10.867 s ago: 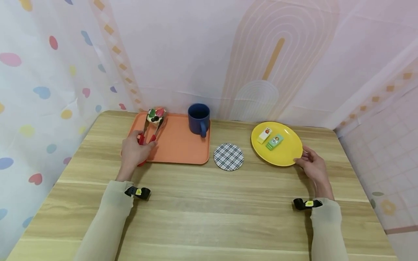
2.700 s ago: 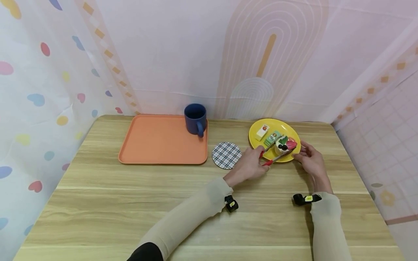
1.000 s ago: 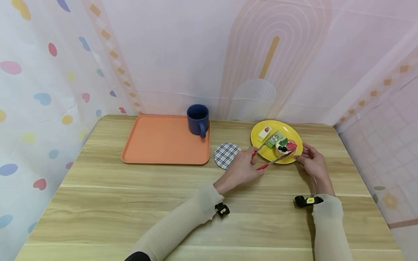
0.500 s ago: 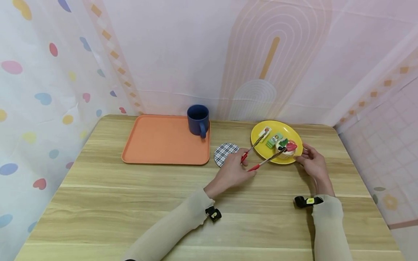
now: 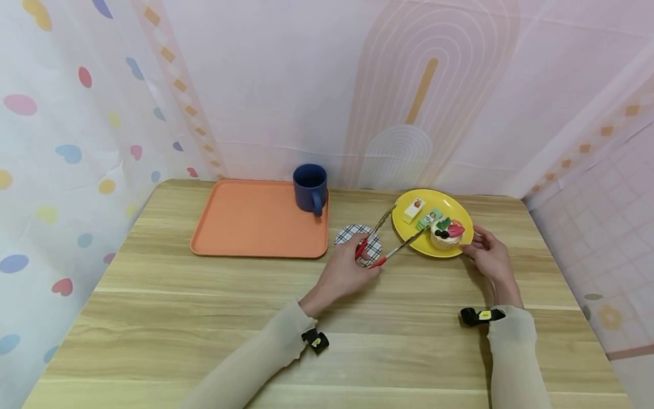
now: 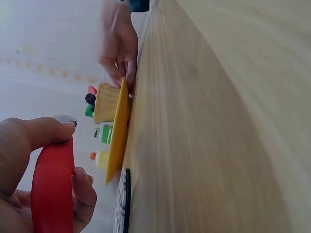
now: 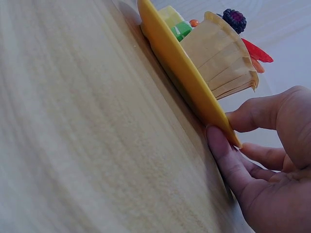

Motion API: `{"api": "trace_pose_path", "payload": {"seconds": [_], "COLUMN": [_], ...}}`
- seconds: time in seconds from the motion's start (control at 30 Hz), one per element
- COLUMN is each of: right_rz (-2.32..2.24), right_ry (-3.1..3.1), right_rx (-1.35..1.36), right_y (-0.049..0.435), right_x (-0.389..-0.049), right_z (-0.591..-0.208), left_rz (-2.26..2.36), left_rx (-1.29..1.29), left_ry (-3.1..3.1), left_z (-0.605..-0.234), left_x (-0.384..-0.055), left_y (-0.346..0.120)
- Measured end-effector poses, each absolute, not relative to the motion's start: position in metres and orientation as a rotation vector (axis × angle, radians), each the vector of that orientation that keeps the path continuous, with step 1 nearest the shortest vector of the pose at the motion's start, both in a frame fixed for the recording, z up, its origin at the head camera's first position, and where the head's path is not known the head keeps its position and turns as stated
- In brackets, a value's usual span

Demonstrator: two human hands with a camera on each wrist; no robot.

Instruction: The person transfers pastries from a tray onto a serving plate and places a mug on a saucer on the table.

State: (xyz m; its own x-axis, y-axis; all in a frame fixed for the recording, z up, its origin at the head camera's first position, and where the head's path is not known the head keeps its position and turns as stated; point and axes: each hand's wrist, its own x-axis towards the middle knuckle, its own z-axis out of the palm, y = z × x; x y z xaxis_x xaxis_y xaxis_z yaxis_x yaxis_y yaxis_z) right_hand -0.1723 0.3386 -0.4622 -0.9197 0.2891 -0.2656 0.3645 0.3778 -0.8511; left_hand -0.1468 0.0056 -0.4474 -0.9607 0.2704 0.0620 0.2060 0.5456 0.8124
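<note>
In the head view my left hand (image 5: 343, 274) holds a pair of tongs (image 5: 403, 245) with red handles; their metal arms are spread, with nothing between them. One tip overlaps the plate's left edge, the other comes near the cupcake. The left wrist view shows thumb and fingers around the red handle (image 6: 52, 189). A fruit-topped cupcake (image 5: 445, 240) stands upright on the yellow plate (image 5: 452, 207), beside a green-and-white small carton (image 5: 428, 218) and a yellow-and-white one (image 5: 413, 211). My right hand (image 5: 491, 260) pinches the plate's right rim between thumb and fingers (image 7: 252, 114).
Left of the plate lies a round plaid coaster (image 5: 349, 232), partly covered by my left hand and the tongs. An orange tray (image 5: 255, 221) lies farther left, with a dark blue mug (image 5: 310, 190) on its right end. A patterned cloth backdrop (image 5: 286, 85) rises behind the wooden table (image 5: 409, 352).
The cupcake, earlier in the tongs over the tray, now stands on the plate. The tongs have let it go and drawn left with my left hand. My right hand stays at the plate.
</note>
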Motion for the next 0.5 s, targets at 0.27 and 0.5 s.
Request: {"api": "trace_pose_path", "payload": {"seconds": [0.27, 0.5], "right_rz": [-1.599, -1.593], "right_ry": [2.547, 2.553], "right_rx": [0.606, 0.598], "right_y": [0.336, 0.335], "right_x": [-0.172, -0.171], "right_z": [-0.461, -0.461], "left_rz": [1.486, 1.521], "left_rx": [0.375, 0.368], "left_ry": [2.692, 2.721], "left_z": [-0.448, -0.447], "left_x": [-0.148, -0.148], "left_y": [-0.015, -0.034]}}
